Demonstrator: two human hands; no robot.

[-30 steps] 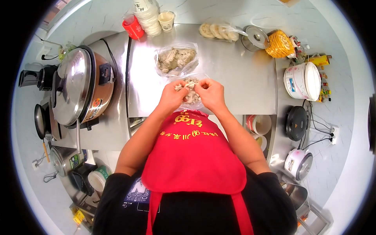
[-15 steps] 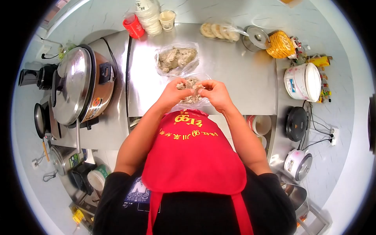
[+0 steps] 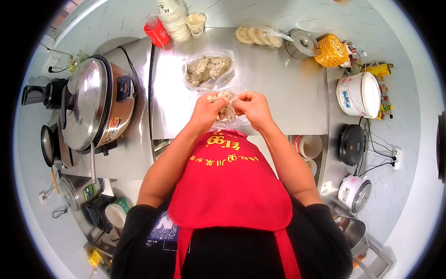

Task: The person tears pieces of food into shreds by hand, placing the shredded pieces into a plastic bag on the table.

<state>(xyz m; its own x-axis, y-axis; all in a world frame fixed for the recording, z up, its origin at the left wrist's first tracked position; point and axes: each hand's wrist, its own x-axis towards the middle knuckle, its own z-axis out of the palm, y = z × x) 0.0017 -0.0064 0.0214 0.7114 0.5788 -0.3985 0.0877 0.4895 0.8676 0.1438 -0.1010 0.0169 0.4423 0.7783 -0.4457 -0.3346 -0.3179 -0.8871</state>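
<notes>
My left hand [image 3: 206,113] is closed, thumb against fingers, on a clump of greyish-beige shredded meat [image 3: 226,109]. On the other side of the clump my right hand [image 3: 253,110] pinches at the same meat with thumb and forefinger. Under both hands a clear plastic bag [image 3: 239,122] lies spread at the counter's near edge, with more shreds on it. Just beyond it sits a second open plastic bag [image 3: 231,55] holding larger chunks of similar meat [image 3: 207,69]. The fingertips partly hide what they grip.
The steel counter [image 3: 283,93] carries paper cups [image 3: 196,25], a red cup [image 3: 157,33], bagged flatbreads [image 3: 255,36] and a lidded metal pot [image 3: 302,44] along the back. A large lidded cooker [image 3: 88,104] stands left; a white rice cooker [image 3: 357,95] stands right.
My left thumb has lifted and bent over the meat, and my right fingers have shifted slightly along it. Both bags stay put; the view has moved a little.
</notes>
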